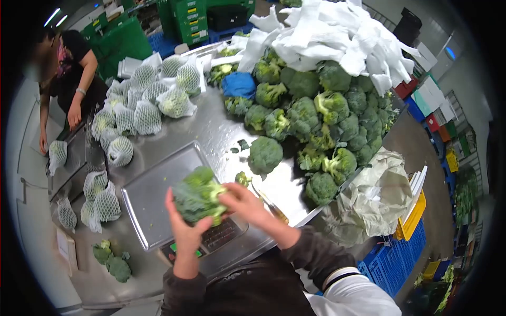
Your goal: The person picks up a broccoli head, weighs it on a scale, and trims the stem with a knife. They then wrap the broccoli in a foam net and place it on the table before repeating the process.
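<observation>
Both my hands are on one head of broccoli (196, 195), held up over the near edge of the weighing scale's metal pan (158, 181). My left hand (184, 231) cups it from the left and below. From the right, my right hand (245, 203) grips its stem side, with the fingertips partly hidden behind it. Just right of my hands a knife (274, 205) lies on the steel table, close to a small broccoli floret (243, 179). Another broccoli head (265, 155) sits alone beyond it.
A large broccoli pile (316, 116) fills the table's right side, with white foam nets (337, 37) heaped behind. Net-wrapped broccoli heads (147, 116) stand at the left. Across the table, a person (74, 73) reaches toward a wrapped head. Blue crate (395, 258) stands at lower right.
</observation>
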The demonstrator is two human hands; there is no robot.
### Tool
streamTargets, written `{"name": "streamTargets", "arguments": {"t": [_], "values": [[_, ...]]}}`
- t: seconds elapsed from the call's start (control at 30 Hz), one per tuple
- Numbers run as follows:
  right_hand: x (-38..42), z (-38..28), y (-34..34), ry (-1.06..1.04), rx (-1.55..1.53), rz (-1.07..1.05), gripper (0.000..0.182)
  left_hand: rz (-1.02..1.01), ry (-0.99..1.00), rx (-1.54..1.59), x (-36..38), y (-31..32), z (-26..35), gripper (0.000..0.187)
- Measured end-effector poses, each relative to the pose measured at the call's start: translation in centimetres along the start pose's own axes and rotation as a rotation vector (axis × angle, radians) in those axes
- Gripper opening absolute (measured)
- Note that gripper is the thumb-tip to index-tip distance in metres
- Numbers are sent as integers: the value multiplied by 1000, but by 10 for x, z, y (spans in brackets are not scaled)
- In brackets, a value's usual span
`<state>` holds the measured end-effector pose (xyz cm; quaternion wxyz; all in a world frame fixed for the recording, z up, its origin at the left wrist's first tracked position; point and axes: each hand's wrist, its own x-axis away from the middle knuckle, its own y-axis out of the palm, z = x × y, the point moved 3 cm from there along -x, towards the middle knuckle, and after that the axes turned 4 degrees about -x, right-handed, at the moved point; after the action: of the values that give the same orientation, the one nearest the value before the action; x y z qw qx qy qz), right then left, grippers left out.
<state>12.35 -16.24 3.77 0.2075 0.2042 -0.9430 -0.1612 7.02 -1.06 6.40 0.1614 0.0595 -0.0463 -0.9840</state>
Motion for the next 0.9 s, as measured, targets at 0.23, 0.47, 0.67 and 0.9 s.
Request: {"name": "streamTargets", "arguments": {"t": [0.23,0.47,0.67,0.9], "values": [[-21,-67,-49,-777,743,335,39,276,61,-592,-20,-81,-6,88],[3,-227,-171,-1195,1455,1107,29,423,3,-966,-22,-118,-27,87],[-1,-254,-204,-1119,1832,973,46,512,361,-942,2,-83,19,66],[41,-113,-37,-1065,1108,-172,32,-128,496,-722,28,25,27,81]]}}
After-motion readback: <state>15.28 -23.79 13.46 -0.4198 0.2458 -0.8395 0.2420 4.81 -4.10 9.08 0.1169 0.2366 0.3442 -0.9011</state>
